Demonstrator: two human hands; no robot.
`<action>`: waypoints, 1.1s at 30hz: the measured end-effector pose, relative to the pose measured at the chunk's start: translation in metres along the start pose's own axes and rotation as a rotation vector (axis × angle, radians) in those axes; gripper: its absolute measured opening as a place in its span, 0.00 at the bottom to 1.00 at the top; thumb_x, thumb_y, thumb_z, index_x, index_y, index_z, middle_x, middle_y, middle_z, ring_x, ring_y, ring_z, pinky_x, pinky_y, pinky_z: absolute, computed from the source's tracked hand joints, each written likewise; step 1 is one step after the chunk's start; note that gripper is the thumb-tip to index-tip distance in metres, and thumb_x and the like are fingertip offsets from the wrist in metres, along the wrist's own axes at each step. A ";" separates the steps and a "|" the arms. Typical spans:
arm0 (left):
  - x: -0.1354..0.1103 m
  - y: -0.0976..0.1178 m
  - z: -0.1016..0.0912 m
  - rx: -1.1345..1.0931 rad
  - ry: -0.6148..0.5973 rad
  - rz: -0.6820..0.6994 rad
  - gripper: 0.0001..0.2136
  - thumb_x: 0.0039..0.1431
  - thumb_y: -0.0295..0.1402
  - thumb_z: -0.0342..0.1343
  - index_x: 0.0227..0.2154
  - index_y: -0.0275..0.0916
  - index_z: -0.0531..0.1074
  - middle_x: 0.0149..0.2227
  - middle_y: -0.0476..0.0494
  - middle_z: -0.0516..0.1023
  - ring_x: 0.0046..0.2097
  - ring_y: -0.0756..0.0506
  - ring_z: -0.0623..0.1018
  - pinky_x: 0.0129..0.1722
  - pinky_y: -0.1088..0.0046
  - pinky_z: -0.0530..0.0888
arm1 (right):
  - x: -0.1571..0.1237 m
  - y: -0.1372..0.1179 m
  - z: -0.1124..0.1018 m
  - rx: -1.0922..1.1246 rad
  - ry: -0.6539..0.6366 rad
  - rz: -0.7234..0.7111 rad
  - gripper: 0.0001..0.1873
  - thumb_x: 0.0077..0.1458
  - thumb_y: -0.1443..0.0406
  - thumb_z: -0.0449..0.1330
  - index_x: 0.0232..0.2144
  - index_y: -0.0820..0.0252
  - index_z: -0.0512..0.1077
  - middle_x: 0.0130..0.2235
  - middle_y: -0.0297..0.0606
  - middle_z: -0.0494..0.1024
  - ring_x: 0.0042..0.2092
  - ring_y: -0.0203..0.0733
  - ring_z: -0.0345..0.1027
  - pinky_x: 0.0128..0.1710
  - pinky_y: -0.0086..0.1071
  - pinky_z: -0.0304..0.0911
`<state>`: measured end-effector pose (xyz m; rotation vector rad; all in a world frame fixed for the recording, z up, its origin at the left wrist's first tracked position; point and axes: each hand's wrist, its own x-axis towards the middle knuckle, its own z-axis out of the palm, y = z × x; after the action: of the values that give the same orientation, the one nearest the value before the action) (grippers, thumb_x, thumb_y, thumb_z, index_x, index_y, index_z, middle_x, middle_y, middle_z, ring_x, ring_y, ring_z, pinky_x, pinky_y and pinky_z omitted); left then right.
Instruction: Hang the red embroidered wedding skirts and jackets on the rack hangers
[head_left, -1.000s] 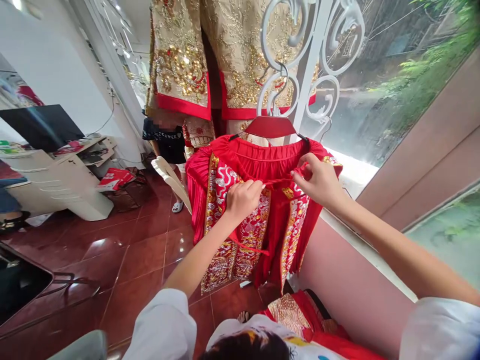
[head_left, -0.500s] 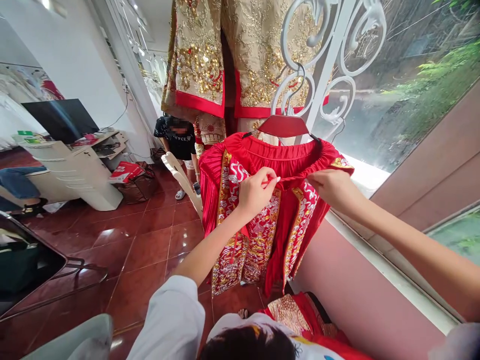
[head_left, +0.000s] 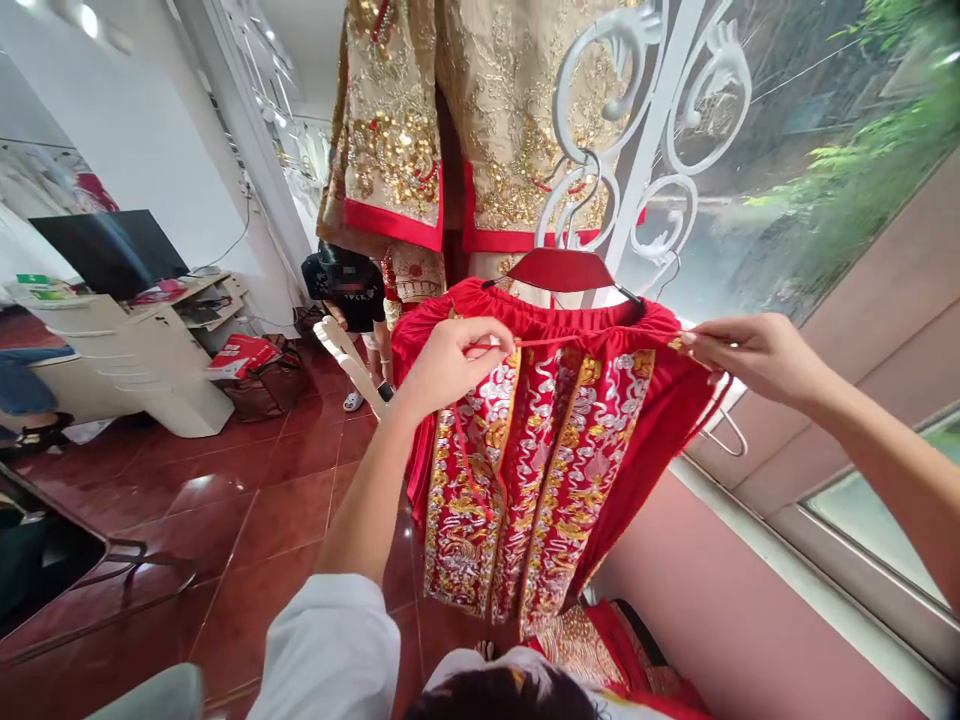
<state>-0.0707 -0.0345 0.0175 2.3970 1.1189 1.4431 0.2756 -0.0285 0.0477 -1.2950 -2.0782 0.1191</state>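
Observation:
A red skirt (head_left: 555, 450) with gold and silver embroidered panels hangs from a red hanger (head_left: 561, 270) hooked on a white scrolled window grille (head_left: 645, 110). My left hand (head_left: 450, 362) is closed on the skirt's waistband and a thin red cord at its left side. My right hand (head_left: 754, 352) pinches the waistband's right end, pulling it out wide. The waistband is stretched flat between both hands. A gold embroidered jacket (head_left: 450, 110) with red trim hangs above and behind the skirt.
Another person in a black top (head_left: 352, 285) stands behind the skirt, next to a white chair (head_left: 349, 360). A white desk (head_left: 142, 350) with a dark monitor (head_left: 109, 250) stands at the left on red floor tiles. More red-and-gold fabric (head_left: 600, 645) lies below. Window and ledge run along the right.
My hands have moved apart, the right one far to the right, spreading the gathered waistband so the embroidered panels hang flat and wide.

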 end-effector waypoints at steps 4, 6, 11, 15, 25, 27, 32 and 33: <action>0.003 0.008 0.005 0.431 0.174 -0.032 0.06 0.50 0.29 0.54 0.27 0.40 0.77 0.25 0.47 0.71 0.25 0.50 0.67 0.25 0.73 0.61 | 0.008 -0.020 0.002 0.263 -0.401 0.259 0.19 0.54 0.52 0.54 0.23 0.61 0.67 0.16 0.34 0.65 0.16 0.30 0.55 0.15 0.27 0.52; 0.010 0.008 0.021 0.520 0.356 -0.039 0.07 0.53 0.31 0.54 0.30 0.40 0.77 0.28 0.45 0.72 0.28 0.48 0.69 0.26 0.72 0.62 | 0.015 -0.022 0.006 0.257 -0.617 0.240 0.19 0.53 0.51 0.56 0.26 0.62 0.69 0.15 0.31 0.63 0.15 0.28 0.50 0.13 0.26 0.47; 0.032 0.006 0.063 0.320 0.578 -0.059 0.06 0.55 0.35 0.57 0.31 0.38 0.75 0.27 0.47 0.68 0.30 0.49 0.69 0.30 0.73 0.63 | 0.024 -0.033 0.026 0.296 -0.389 -0.010 0.21 0.52 0.54 0.55 0.37 0.66 0.75 0.14 0.28 0.61 0.16 0.27 0.49 0.16 0.25 0.45; 0.039 0.001 0.082 0.000 0.609 -0.004 0.07 0.52 0.36 0.61 0.27 0.38 0.75 0.22 0.51 0.63 0.26 0.52 0.64 0.28 0.75 0.63 | 0.031 -0.057 0.047 0.094 0.022 -0.163 0.12 0.53 0.65 0.53 0.30 0.66 0.76 0.17 0.30 0.62 0.21 0.27 0.48 0.23 0.26 0.46; 0.037 -0.010 0.081 -0.409 0.279 -0.142 0.08 0.47 0.35 0.61 0.26 0.35 0.75 0.18 0.54 0.60 0.22 0.54 0.59 0.23 0.77 0.59 | 0.051 -0.079 0.089 -0.462 0.033 -0.346 0.11 0.57 0.71 0.48 0.34 0.65 0.70 0.22 0.37 0.62 0.25 0.33 0.50 0.27 0.31 0.42; 0.036 -0.007 0.079 -0.333 0.257 -0.132 0.04 0.48 0.31 0.58 0.25 0.35 0.73 0.18 0.54 0.59 0.22 0.55 0.58 0.23 0.78 0.59 | 0.050 -0.073 0.092 -0.459 0.048 -0.366 0.12 0.59 0.70 0.47 0.36 0.65 0.71 0.23 0.37 0.62 0.25 0.33 0.51 0.26 0.31 0.42; 0.032 0.001 0.071 -0.068 0.099 -0.073 0.04 0.49 0.28 0.55 0.23 0.37 0.66 0.20 0.55 0.59 0.22 0.55 0.59 0.22 0.78 0.58 | 0.046 -0.060 0.095 -0.301 0.133 -0.435 0.18 0.63 0.65 0.44 0.34 0.64 0.73 0.29 0.40 0.68 0.27 0.33 0.56 0.27 0.30 0.48; 0.032 0.003 0.071 -0.032 0.076 -0.044 0.04 0.49 0.28 0.55 0.23 0.37 0.66 0.22 0.54 0.62 0.22 0.55 0.60 0.23 0.78 0.59 | 0.045 -0.058 0.095 -0.270 0.157 -0.449 0.19 0.63 0.64 0.44 0.33 0.63 0.73 0.30 0.41 0.69 0.29 0.33 0.57 0.28 0.30 0.50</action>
<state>-0.0034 0.0020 0.0037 2.2994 1.1481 1.5381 0.1632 0.0044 0.0215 -0.9164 -2.2428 -0.4602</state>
